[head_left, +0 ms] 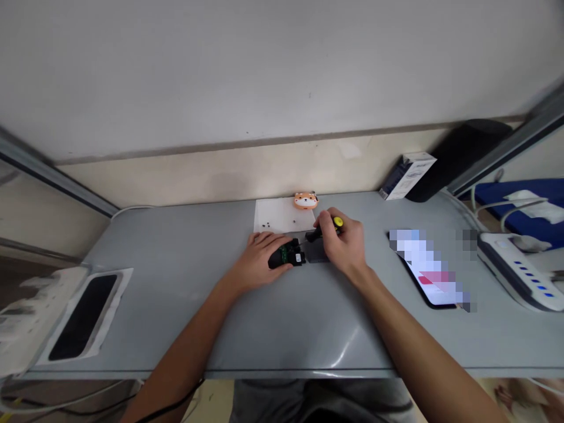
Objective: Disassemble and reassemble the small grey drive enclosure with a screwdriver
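Observation:
My left hand (263, 258) is wrapped around a small opened black device (296, 257), pressing it down on the table. Part of a green circuit board and a small white label show on it; its kind is not clear, though its rounded end resembles a computer mouse. In my right hand (346, 239) is a screwdriver (314, 235) with a black and yellow handle. Its shaft slants down to the left, toward the device; whether the tip touches cannot be made out. A dark flat pad or box (318, 252) lies beneath my right hand.
Behind my hands lies a white sheet (277, 212) with several tiny dark screws (266, 225) and an orange animal-faced case (305, 200). A lit phone (425, 270) and a power strip (520, 270) are at right, a dark phone-like slab (83, 317) at left. A small box (408, 175) leans at back right.

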Available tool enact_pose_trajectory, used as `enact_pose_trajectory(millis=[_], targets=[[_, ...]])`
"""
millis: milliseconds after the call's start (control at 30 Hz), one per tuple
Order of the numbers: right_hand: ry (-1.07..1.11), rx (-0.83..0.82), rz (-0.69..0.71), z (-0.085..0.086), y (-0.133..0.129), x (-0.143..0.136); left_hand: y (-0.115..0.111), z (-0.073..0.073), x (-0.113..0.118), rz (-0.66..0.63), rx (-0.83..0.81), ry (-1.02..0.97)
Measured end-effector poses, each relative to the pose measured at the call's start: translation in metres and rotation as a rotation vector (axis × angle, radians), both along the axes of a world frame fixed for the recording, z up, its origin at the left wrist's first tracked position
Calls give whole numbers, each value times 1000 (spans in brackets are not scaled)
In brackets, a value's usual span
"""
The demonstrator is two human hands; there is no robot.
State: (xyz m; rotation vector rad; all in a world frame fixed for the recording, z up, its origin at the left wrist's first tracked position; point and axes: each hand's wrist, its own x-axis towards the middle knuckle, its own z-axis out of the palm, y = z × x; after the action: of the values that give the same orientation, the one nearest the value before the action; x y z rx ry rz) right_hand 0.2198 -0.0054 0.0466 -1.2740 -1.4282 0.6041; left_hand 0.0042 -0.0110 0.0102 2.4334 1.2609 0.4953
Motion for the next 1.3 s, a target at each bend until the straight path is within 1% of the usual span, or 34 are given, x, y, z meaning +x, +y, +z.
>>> enact_pose_trajectory(millis=[100,167,233,300,367,433,500,533,600,667,733,833,933,1100,1133,1267,1300], targets=[[-31,8,22,-2,0,1,1,0,0,0,-11,-4],[-56,0,63,-2,1,2,1,1,0,-2,-20,-15],[-84,-27,136,1,5,0,1,2,0,-8,-20,-26],[-111,-63,234,9,11,-5,2,2,0,-17,-17,-37],[-117,-63,338,17,18,-12,2,2,0,-29,-14,-50],[-31,-19,451,21,24,-20,2,1,-1,-38,0,-63],[171,-12,537,16,28,-25,3,-1,-2,-55,22,-70],[283,-17,553,12,28,-27,3,-3,-2,-63,31,-72],[450,-25,540,1,28,-29,3,-5,-3,-74,40,-71],[540,-34,538,-6,26,-28,4,-7,-3,-79,40,-65],[628,-76,566,-7,24,-26,4,-7,-4,-81,49,-63],[714,-152,593,-1,22,-24,4,-8,-4,-80,71,-72],[706,-161,574,3,21,-25,4,-9,-5,-80,73,-79],[698,-105,466,-6,24,-31,3,-8,-5,-75,46,-79],[698,-93,463,-7,24,-31,3,-8,-5,-74,45,-78],[658,-124,558,-5,23,-26,2,-7,-5,-70,53,-66],[646,-133,564,-4,22,-25,2,-7,-5,-71,58,-65]])
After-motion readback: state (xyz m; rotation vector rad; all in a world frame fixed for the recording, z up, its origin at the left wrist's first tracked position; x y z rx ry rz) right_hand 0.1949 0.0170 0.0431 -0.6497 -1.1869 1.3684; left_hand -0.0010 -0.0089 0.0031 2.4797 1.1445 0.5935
